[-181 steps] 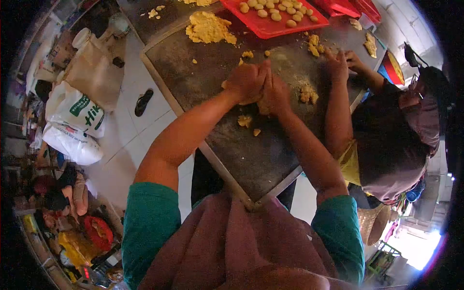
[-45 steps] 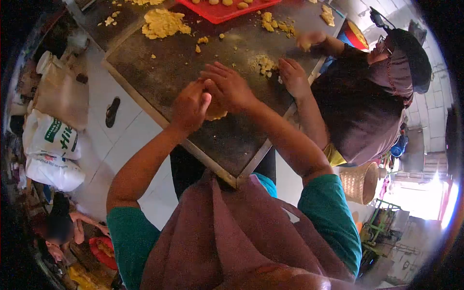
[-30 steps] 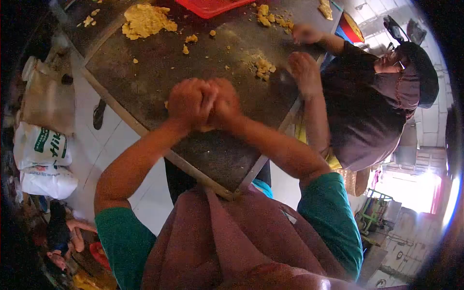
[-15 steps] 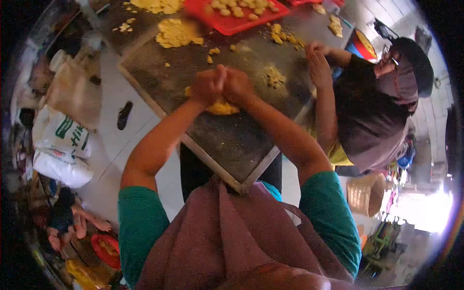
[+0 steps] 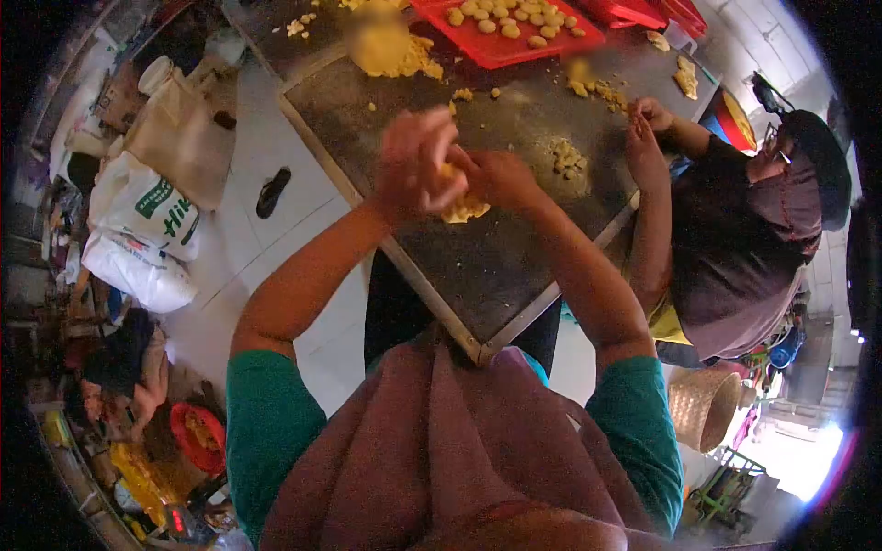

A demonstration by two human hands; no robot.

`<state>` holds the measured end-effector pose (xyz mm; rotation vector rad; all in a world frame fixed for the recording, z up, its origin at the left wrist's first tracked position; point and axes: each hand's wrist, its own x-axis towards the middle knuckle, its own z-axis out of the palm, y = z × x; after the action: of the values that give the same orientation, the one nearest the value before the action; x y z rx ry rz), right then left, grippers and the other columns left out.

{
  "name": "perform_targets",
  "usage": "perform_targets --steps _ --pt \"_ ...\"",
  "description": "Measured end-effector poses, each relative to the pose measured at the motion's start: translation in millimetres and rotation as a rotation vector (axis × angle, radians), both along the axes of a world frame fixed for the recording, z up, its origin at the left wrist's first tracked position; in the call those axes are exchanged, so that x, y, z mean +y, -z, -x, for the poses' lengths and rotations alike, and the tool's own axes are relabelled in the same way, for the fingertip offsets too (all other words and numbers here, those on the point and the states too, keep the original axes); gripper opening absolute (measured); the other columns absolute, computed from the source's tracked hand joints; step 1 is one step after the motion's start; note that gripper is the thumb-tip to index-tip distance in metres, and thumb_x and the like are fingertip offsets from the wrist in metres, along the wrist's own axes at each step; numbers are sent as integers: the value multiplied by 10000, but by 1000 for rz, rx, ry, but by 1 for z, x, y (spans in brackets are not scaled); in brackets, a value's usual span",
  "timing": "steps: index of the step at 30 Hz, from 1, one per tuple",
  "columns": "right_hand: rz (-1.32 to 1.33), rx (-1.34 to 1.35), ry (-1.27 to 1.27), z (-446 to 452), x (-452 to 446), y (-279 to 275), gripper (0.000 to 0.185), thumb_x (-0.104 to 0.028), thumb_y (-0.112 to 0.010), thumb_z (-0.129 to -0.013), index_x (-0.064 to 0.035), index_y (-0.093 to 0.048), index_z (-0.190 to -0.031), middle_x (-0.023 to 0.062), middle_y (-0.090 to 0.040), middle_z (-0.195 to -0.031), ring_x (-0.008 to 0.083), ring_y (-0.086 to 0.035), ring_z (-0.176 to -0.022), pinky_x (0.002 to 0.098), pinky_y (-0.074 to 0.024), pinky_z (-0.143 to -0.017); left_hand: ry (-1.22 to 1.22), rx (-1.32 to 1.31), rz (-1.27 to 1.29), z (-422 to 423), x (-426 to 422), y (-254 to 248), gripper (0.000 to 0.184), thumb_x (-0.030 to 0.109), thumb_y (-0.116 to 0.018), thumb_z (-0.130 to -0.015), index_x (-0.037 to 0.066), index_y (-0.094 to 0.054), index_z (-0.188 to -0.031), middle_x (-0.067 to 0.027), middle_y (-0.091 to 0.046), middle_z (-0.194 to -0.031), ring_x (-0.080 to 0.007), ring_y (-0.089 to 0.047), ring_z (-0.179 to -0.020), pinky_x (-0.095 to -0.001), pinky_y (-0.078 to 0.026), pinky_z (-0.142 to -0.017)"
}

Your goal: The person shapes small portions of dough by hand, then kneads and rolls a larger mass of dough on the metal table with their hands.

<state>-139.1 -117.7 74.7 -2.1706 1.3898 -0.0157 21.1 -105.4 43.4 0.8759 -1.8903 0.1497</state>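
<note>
Over the dark tabletop my left hand [image 5: 418, 165] is raised with its fingers curled, slightly smeared by motion. A small piece of yellow dough [image 5: 449, 172] shows in it. My right hand [image 5: 503, 181] meets it from the right, its fingers closed at the dough; the fingertips are partly hidden. Just below both hands lies a flattened lump of yellow dough [image 5: 466, 211], partly covered by them. Several small dough pieces [image 5: 565, 160] form a little cluster to the right of my right hand.
A red tray [image 5: 487, 57] with several round dough balls stands at the back of the table [image 5: 487, 285]. Crumbled dough [image 5: 404, 60] lies to its left. At the right, a co-worker's hands [image 5: 646, 124] work near dough crumbs. White sacks [image 5: 147, 216] and a sandal [image 5: 273, 192] are on the floor.
My hands were clasped together over the dough; now they have come apart somewhat, the left turned with its fingers loosened. The view has shifted, so the table appears farther right.
</note>
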Motion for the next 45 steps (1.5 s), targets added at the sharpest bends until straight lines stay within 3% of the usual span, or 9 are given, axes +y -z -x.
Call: perform_targets --steps 2,6,9,16,24,30,34,40,45 --pt "79 -80 -6 2 18 12 393 -405 -426 -879 -113 -547 -1111 185 -558 -1102 356 -536 -1009 442 -414 -867 -106 100 -274 -3 1 -11 589 521 -245 -906 4 -511 -1001 -191 -515 -1042 -353 -486 -962 -478 -302 -904" --pt "647 -335 43 3 56 47 420 -341 -426 -882 -61 -472 -1192 171 -471 -1231 365 -423 -1160 461 -312 -974 327 97 -909 -1 32 -8 616 503 -255 -910 -35 -475 -1116 -222 -481 -1147 -377 -437 -1087 -488 -235 -997" --pt "661 -420 117 -3 78 52 427 -281 -412 -881 -9 -419 -1210 173 -406 -1281 386 -334 -1221 475 -230 -1023 139 -18 -582 20 62 6 523 363 -287 -931 -30 -368 -1267 -214 -364 -1321 -359 -353 -1219 -446 -171 -1054" --pt "583 -327 167 -13 41 61 283 -202 -506 -789 -29 -500 -1013 174 -518 -1004 367 -489 -936 460 -380 -760 -36 -101 -429 21 23 37 574 378 -334 -911 -81 -342 -1255 -229 -401 -1253 -374 -322 -1225 -539 -81 -1043" --pt "690 -496 107 -10 -12 70 189 -234 -505 -790 -56 -569 -793 136 -543 -638 351 -541 -578 448 -438 -522 -179 -213 -554 25 -23 37 527 357 -266 -934 6 -306 -1325 -187 -281 -1375 -339 -151 -1322 -571 42 -1031" --pt "952 -496 61 -10 -17 64 213 -217 -490 -812 -57 -575 -699 165 -560 -582 359 -557 -540 456 -445 -510 -349 -345 -464 22 -41 50 584 440 -159 -929 59 -289 -1352 -152 -240 -1412 -299 -73 -1348 -595 93 -1009" --pt "877 -351 60 -12 -19 62 159 -199 -504 -803 -66 -576 -752 124 -555 -614 330 -550 -555 465 -432 -510 -534 -526 -495 22 -35 33 610 474 -147 -923 60 -337 -1329 -135 -244 -1415 -279 -54 -1352 -612 99 -999" --pt "1149 -228 -90 -9 2 10 240 -293 -553 -816 -83 -553 -934 99 -575 -770 266 -562 -725 392 -393 -690 -335 106 -495 3 -36 -12 633 493 -113 -922 48 -494 -1160 -155 -423 -1275 -324 -265 -1277 -621 65 -1002" --pt "1163 -208 -217 7 22 23 264 -260 -571 -806 -70 -528 -984 71 -568 -862 250 -553 -762 387 -398 -685 -182 75 -762 5 -44 -17 740 519 -17 -905 21 -537 -1075 -206 -514 -1116 -359 -404 -1163 -593 55 -1020"
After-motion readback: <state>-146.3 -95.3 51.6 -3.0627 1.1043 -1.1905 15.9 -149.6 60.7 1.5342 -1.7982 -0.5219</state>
